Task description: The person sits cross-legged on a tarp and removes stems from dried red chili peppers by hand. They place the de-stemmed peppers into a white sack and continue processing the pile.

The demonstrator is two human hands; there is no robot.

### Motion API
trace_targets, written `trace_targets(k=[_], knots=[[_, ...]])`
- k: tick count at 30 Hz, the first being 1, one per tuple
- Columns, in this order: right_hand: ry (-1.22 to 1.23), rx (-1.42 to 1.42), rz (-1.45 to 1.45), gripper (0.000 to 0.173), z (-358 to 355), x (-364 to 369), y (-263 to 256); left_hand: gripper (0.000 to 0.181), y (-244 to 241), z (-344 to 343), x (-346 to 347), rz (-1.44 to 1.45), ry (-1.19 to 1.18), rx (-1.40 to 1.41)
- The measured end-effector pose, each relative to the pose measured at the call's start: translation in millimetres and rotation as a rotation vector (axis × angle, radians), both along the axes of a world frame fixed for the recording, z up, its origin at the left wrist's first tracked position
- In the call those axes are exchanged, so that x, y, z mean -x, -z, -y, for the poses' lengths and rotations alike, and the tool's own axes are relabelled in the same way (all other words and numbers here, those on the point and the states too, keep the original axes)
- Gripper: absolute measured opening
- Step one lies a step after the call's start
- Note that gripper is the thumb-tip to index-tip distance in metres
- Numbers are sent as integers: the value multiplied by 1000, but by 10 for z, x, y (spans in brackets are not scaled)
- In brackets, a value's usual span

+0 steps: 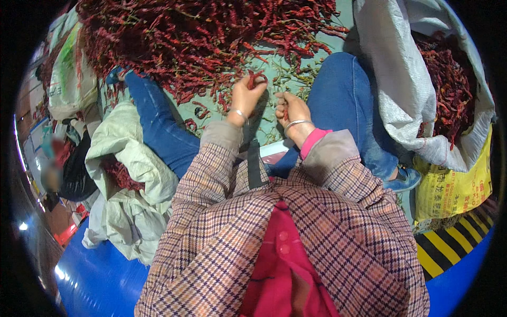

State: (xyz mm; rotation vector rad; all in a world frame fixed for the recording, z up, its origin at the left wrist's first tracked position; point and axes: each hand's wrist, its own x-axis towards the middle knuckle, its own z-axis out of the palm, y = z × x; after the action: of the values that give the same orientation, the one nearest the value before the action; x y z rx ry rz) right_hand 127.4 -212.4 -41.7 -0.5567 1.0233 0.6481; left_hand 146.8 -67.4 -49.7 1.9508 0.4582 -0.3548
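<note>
My left hand (246,97) is raised over the pale green floor sheet, its fingers closed on a few dried red chillies (256,78). Just to its right, my right hand (292,109) has its fingers curled around a bit of something red, likely a dried chilli, mostly hidden by the fingers. A large heap of dried red chillies (190,35) with stems lies beyond both hands. Loose green stems (297,81) are scattered on the sheet near my right hand. A few single chillies (201,110) lie to the left of my left hand.
My legs are spread on either side. At the right stands an open white woven sack (396,71) of chillies, with a yellow printed sack (439,194) below it. A smaller whitish sack (126,134) holding chillies is at the left. Another person sits at the far left beside a printed sack (73,75).
</note>
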Motion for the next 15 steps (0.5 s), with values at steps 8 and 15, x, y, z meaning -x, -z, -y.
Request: trace_targets(k=[8, 15], knots=[[-30, -239, -2, 25, -68, 34, 78, 15, -546, 111, 668, 45, -123, 221], [-175, -168, 13, 19, -72, 20, -99, 33, 161, -559, 256, 150, 75, -482]])
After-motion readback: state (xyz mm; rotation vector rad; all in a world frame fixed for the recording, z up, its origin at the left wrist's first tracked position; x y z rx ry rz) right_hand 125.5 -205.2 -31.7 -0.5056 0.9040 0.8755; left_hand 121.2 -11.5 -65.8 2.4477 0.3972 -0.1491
